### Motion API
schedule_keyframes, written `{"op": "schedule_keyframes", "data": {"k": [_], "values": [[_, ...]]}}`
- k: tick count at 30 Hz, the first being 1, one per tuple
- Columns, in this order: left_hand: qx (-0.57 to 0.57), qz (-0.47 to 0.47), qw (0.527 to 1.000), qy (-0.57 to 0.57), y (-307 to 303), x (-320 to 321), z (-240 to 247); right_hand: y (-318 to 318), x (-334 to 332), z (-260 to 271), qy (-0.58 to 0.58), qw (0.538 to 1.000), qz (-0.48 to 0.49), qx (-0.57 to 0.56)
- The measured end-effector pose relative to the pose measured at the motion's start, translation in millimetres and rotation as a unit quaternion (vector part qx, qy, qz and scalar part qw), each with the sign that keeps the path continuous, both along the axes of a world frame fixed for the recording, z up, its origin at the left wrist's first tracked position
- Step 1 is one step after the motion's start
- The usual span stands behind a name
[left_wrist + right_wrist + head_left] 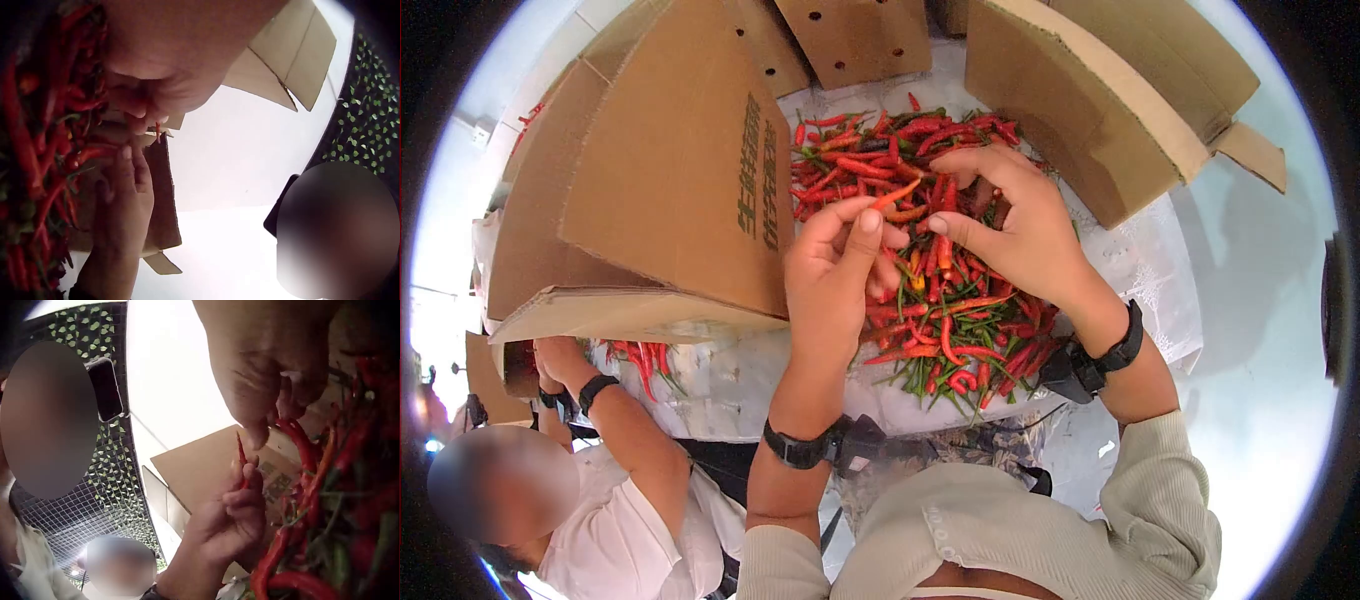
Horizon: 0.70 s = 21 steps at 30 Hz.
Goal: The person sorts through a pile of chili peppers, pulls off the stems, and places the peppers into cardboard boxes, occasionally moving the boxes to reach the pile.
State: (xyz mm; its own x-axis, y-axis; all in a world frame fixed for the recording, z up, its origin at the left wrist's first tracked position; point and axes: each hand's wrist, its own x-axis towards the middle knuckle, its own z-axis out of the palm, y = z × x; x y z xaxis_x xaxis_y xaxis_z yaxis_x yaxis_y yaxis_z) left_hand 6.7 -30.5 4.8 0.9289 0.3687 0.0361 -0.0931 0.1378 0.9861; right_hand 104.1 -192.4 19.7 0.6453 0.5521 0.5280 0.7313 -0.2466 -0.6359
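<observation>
Between the thumb and fingers of my left hand (830,255) is a slim orange-red chili pepper (897,194), its pointed tip sticking up and out. In the right wrist view that same chili (241,452) rises from the left fingertips. My right hand (1020,215) is over the chili pile (970,330), thumb and index finger spread apart with red chilies showing below the gap. From the left wrist view, the right hand's fingertips (127,152) lie close beside a red chili (94,152). The pile mixes red chilies, green stems and a few orange ones.
A large printed cardboard box (670,170) stands left of the pile, and another open box (1100,110) stands right. More boxes (860,40) line the back. A pale patterned cloth (1150,250) covers the table. At lower left another person (630,480) works near more chilies (643,362).
</observation>
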Motion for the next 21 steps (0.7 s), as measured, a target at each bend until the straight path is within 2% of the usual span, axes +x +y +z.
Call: {"op": "schedule_keyframes", "data": {"k": [2, 3, 4, 5, 7, 10, 13, 14, 17, 19, 21], "values": [[-0.040, -0.038, 0.998, -0.018, -2, -2, 1, -2, -7, 11, 0.164, 0.984, 0.067, 0.031], [-0.020, -0.054, 0.998, -0.015, -4, -3, 1, -2, -10, 15, 0.243, 0.964, 0.100, 0.045], [0.000, -0.070, 0.997, -0.013, -8, -4, 0, 0, -10, 8, 0.186, 0.973, 0.119, 0.070], [0.020, -0.086, 0.996, -0.009, -9, -4, 0, 4, -6, 6, 0.038, 0.986, 0.141, 0.077], [-0.003, -0.104, 0.995, -0.002, -7, -2, -1, 2, -12, 10, 0.052, 0.990, 0.115, 0.062], [-0.021, -0.089, 0.996, 0.000, -7, -4, 2, 2, -7, 3, 0.017, 0.990, 0.086, 0.110], [0.074, -0.080, 0.994, 0.008, -8, -35, 21, 1, -19, 10, 0.149, 0.977, 0.098, 0.116], [0.078, -0.051, 0.993, -0.073, -13, -55, 26, 1, -19, 12, 0.165, 0.975, 0.106, 0.101], [0.166, 0.173, 0.957, -0.164, -7, -134, 45, 1, -8, 8, 0.072, 0.996, 0.040, -0.032], [0.271, 0.351, 0.870, -0.216, 16, -160, 61, 2, -4, 2, 0.031, 0.998, -0.016, -0.048], [0.377, 0.473, 0.771, -0.200, 50, -163, 79, 0, 0, 5, 0.026, 0.994, -0.064, -0.082]]}}
